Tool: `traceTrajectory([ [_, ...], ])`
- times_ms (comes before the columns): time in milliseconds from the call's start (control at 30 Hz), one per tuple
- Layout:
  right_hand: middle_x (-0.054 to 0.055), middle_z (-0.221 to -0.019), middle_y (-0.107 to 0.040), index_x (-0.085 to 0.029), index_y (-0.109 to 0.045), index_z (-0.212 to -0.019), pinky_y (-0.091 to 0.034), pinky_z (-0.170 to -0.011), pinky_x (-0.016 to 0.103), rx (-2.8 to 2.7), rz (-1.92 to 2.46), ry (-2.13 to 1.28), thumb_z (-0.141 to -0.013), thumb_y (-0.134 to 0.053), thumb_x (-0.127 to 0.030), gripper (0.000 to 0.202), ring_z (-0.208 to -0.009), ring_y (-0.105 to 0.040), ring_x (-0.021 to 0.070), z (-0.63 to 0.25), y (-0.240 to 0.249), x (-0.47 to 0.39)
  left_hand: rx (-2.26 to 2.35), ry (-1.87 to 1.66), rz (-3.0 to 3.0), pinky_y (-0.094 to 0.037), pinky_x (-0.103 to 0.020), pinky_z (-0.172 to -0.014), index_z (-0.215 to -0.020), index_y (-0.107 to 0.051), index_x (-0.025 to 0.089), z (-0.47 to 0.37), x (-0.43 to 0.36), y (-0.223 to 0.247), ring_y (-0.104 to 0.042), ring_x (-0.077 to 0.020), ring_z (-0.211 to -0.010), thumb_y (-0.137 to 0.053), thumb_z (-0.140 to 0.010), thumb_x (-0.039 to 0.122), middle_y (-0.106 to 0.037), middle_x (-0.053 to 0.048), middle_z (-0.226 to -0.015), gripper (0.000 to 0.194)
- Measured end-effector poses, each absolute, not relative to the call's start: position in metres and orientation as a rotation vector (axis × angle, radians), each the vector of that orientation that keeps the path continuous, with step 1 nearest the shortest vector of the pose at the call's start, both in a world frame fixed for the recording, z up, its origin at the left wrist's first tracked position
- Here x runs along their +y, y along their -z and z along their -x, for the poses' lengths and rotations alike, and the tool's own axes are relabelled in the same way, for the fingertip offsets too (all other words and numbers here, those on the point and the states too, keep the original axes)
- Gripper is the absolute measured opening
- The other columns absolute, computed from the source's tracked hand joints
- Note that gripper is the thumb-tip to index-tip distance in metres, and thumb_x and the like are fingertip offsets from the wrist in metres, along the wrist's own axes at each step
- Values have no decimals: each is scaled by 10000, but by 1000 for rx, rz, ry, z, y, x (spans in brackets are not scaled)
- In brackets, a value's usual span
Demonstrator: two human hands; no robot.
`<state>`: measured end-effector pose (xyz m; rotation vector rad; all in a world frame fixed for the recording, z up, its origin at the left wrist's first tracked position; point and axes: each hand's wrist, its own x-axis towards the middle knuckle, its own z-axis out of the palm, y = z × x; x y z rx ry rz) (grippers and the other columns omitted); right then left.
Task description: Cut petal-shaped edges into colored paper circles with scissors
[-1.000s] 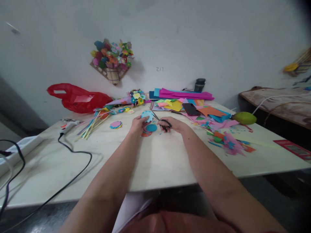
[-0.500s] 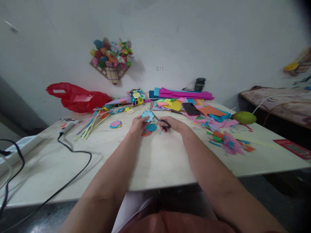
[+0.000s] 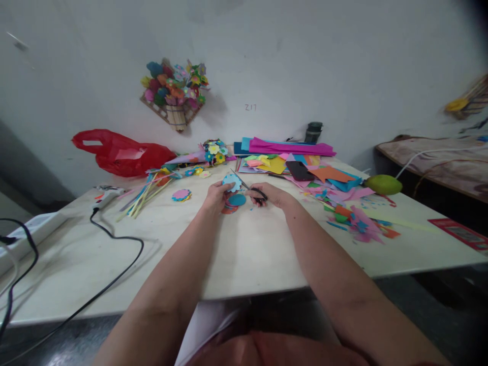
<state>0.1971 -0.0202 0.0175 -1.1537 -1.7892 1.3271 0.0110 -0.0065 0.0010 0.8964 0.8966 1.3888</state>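
Observation:
Between the thumb and fingers of my left hand is a light blue paper flower with a scalloped edge. My right hand grips a pair of scissors by its black handles. The blades point up and left, close beside the flower's right edge; whether they touch it I cannot tell. Under the hands, a blue paper circle and an orange-red one lie on the table. To the left lies a small stack of scalloped paper flowers, pink on top.
Paper scraps, coloured sheets and a dark phone lie to the right. On the left are a red plastic bag, thin sticks, a power strip and a black cable. Finished paper flowers stand at the back.
Almost nothing differs. Both hands, the flower and the scissors keep nearly the same place, with only a slight shift of the scissor blades.

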Motion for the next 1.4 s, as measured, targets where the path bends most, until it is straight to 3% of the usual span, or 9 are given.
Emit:
traceTrajectory([
  [667,-30,-502,-580,-168,-551,-695,-287,-348,184,-1794,1166,-1320,-880,-638,-277,232,-376,-461,73,-197,-19,-22,886,-1386,-885,-594,-285,-674,-782,-661,130,-9,-3,1,-740,-223,-816,-796,-598,86,-729,-81,-806,233],
  [933,-36,-507,-574,-166,-549,-716,-290,-356,187,-1798,1159,-1334,-874,-647,-273,214,-385,-469,71,-198,-18,-20,855,-1379,-881,-594,-275,-648,-785,-680,120,-9,-4,1,-735,-230,-827,-717,-638,61,-732,-90,-789,163],
  [1400,-42,-487,-553,-171,-550,-719,-279,-368,202,-1851,1131,-1337,-848,-658,-317,222,-377,-426,68,-201,-16,-18,826,-1321,-876,-593,-242,-682,-816,-704,95,-1,-1,1,-729,-183,-752,-702,-669,18,-731,-89,-795,166],
])
